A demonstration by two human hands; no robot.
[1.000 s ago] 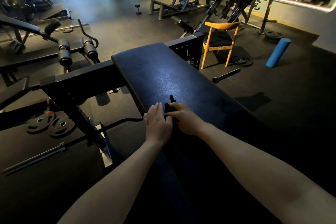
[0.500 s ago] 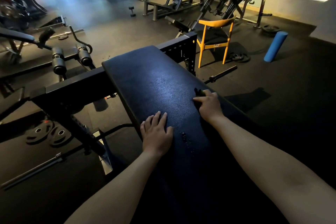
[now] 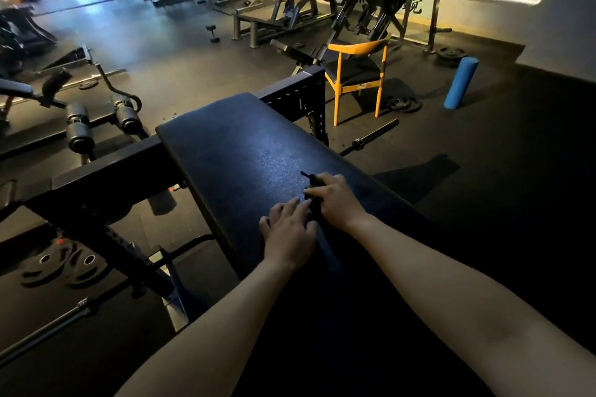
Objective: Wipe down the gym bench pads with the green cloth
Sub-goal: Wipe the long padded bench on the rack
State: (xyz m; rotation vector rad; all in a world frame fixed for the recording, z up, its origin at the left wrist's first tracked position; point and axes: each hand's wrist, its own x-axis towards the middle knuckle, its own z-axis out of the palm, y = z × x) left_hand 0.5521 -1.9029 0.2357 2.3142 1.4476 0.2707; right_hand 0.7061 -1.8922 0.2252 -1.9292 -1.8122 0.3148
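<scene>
One small, bunched-up dark green cloth [image 3: 312, 184] sat near the middle of one long, dark, padded bench pad [image 3: 245, 151], gripped under the curled fingers of the right hand [image 3: 335, 200], while the left hand [image 3: 288, 238] lay just beside it, spread flat on the pad. The cloth looked soft, light and floppy, so it was best held in a bunch under the palm; the pad looked firm and smooth.
</scene>
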